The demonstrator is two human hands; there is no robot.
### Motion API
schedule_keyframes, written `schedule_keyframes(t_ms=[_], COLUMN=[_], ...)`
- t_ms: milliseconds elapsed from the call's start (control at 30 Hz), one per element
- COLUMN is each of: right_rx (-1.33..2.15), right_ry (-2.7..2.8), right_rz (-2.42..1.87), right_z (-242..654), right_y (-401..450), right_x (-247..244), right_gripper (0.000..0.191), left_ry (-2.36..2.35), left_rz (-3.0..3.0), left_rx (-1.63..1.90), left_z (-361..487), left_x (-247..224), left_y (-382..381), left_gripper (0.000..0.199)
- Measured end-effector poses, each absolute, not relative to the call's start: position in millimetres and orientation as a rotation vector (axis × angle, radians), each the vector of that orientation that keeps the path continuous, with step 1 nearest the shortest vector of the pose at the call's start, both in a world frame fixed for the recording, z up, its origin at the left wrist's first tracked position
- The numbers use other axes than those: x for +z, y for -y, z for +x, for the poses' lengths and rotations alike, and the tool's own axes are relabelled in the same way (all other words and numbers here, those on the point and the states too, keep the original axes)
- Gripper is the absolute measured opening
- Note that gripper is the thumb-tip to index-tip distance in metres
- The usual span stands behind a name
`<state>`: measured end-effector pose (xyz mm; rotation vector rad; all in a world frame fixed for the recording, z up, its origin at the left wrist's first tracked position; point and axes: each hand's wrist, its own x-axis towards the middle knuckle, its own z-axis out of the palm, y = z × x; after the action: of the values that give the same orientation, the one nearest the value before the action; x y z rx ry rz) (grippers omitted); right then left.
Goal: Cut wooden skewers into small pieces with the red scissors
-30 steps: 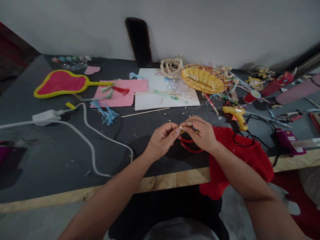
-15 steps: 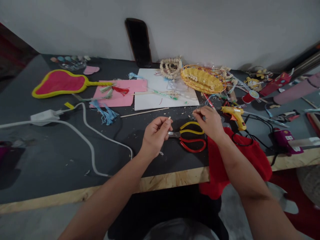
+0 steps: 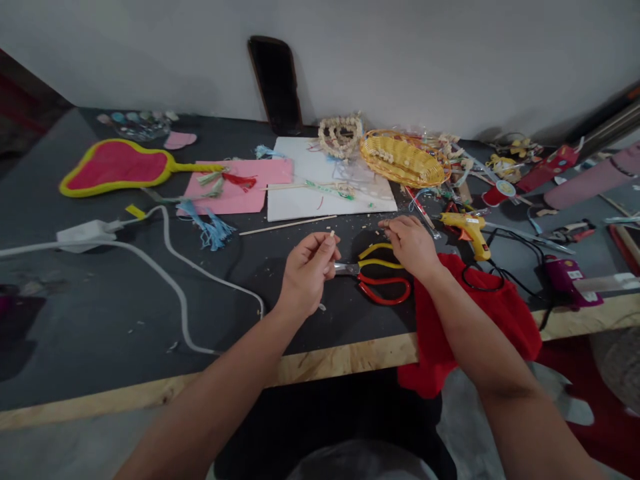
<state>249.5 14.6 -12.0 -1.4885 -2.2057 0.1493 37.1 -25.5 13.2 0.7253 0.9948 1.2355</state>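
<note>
Hands point(image 3: 414, 248) drawn apart; left point(image 3: 304, 272) pinching pale stubby bit point(image 3: 332, 233) near loop-handled metal scissors point(image 3: 354, 269).

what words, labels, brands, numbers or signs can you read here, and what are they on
No text can be read for certain.
Glue gun: white label, too small to read.
Purple item at the right: pale labels, too small and blurred.
Red spool: marks on its pale round end, too blurred.
Clear strip on the white board: green marks, too small to tell whether they are words.
</note>
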Motion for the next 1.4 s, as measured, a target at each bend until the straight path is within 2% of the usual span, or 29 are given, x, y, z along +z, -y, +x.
schedule_keyframes(t_ms=[267, 433, 633, 733, 1400], right_rx=[0.117, 0.164, 0.605, 0.689, 0.695], right_ry=[2.21, 2.095, 1.808, 1.799, 1.859], right_rz=[-1.564, -1.517, -1.158, -1.082, -0.931], right_z=[247, 241, 215, 206, 212], right_y=[-23, -18, 12, 22, 22], right_x=[-21, -8, 9, 12, 17], right_gripper=[0.015, 0.008, 0.004, 0.004, 0.004], left_ry=[-1.011, -0.964, -0.895, -0.898, -0.834], left_rz=[0.747, 0.769, 0.813, 0.826, 0.975], left_rx=[1.163, 1.103, 1.028, 0.997, 0.883], left_z=[39, 40, 39, 39, 34], left_x=[12, 10, 9, 9, 5], left_y=[27, 28, 31, 33, 33], left_gripper=[0.026, 0.027, 0.027, 0.029, 0.027])
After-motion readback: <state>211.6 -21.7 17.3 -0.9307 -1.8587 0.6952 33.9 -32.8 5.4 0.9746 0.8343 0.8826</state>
